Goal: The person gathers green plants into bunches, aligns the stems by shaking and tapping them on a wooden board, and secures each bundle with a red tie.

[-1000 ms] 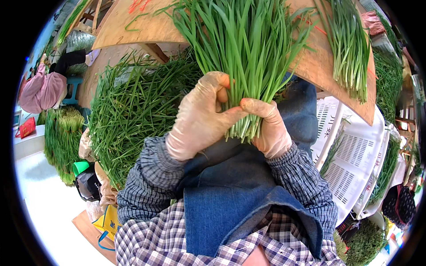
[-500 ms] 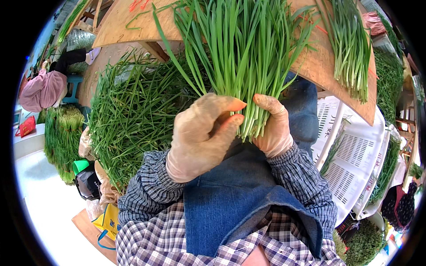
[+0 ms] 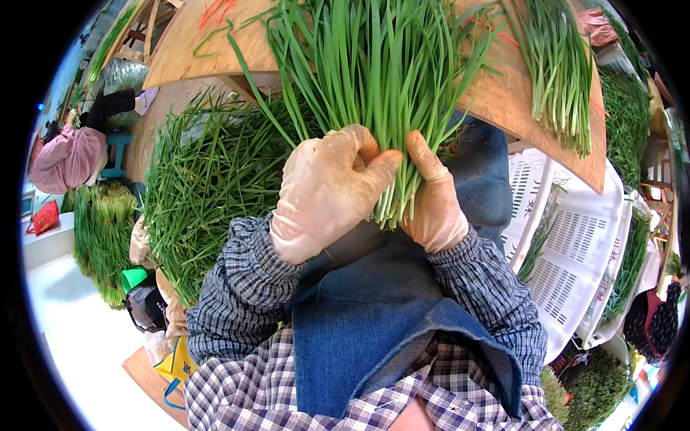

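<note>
A thick bundle of garlic chives (image 3: pixel 377 79) fans out in front of me, its pale cut ends pointing toward my lap and its leaves reaching over the table. My right hand (image 3: pixel 438 208), in a thin, dirt-stained glove, cups the stems from the right with its thumb on top; its other fingers are hidden behind them. Gloved likewise, my left hand (image 3: pixel 327 190) is closed at the left side of the bundle, thumb and curled forefinger against the stems. The stem ends stick out below, between both hands.
The wooden table (image 3: pixel 194 50) bears a smaller chive bunch (image 3: pixel 557 79) at right and red ties (image 3: pixel 215 11) at left. A large heap of greens (image 3: pixel 215 179) lies to my left. White slotted crates (image 3: pixel 575 237) stand at right. A person in pink (image 3: pixel 72 154) sits far left.
My left hand has moved slightly up, and its thumb and fingers have drawn closer together on the stems. My right thumb now points more upward along the bundle.
</note>
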Action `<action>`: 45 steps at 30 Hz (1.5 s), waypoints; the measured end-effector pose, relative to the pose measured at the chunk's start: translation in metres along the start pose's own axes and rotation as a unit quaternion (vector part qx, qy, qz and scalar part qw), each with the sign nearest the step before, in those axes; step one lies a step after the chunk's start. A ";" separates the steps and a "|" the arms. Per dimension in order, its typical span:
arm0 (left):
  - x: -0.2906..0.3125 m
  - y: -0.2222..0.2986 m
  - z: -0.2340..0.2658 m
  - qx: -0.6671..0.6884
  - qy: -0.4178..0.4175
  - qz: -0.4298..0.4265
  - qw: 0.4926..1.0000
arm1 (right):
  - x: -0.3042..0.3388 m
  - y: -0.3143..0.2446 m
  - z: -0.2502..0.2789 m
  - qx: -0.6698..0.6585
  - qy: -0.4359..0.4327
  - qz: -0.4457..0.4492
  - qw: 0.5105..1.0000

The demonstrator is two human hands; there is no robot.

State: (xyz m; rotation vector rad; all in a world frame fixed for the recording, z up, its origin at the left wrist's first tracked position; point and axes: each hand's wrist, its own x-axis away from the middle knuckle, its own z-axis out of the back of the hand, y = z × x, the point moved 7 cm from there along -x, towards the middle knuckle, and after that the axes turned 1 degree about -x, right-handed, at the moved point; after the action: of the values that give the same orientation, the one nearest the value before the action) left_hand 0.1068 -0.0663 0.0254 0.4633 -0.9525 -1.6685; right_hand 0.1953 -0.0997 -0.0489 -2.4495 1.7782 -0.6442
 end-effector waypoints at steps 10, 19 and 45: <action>0.019 -0.014 0.004 0.107 -0.042 0.062 0.991 | 0.003 -0.001 -0.001 0.011 -0.016 -0.006 1.000; 0.023 -0.012 0.009 0.190 -0.085 -0.020 0.978 | 0.007 -0.005 -0.003 0.133 0.042 0.013 0.990; -0.010 -0.061 -0.011 0.527 -0.074 0.142 0.835 | 0.036 0.003 0.015 0.113 0.051 -0.061 0.990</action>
State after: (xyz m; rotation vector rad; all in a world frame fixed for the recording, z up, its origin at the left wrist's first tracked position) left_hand 0.0798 -0.0561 -0.0305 0.8583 -1.9391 -0.7821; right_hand 0.2073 -0.1371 -0.0528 -2.4215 1.4990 -0.9400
